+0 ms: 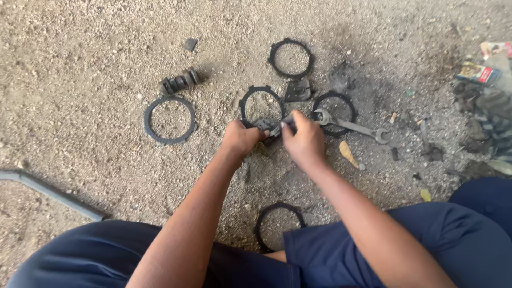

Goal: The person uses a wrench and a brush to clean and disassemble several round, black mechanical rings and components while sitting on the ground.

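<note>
Both hands meet over gravel ground (80,64), squatting person, dark blue trousers at frame bottom. Left hand (241,138) closed around a small dark metal part (265,125), fingers curled on its left end. Right hand (305,141) also gripping, thumb and fingers pinched on the same part's right end; exactly what the part is, cannot tell, it's mostly covered. The part sits just in front of a toothed black clutch ring (262,104), overlapping its lower edge. Another ring (334,113) just right of the hands, with a double open-end spanner (352,126) lying across it, head near the right thumb. Third ring (290,58) farther up, a flat dark plate piece (298,90) below it. Smooth-edged ring (169,119) well left, a stack of dark springs or bushes (180,82) above it. One more ring (277,224) between the knees, partly hidden by trouser leg. Grey bent pipe (50,194) at far left. Rags and litter (488,101) along the right edge.
</note>
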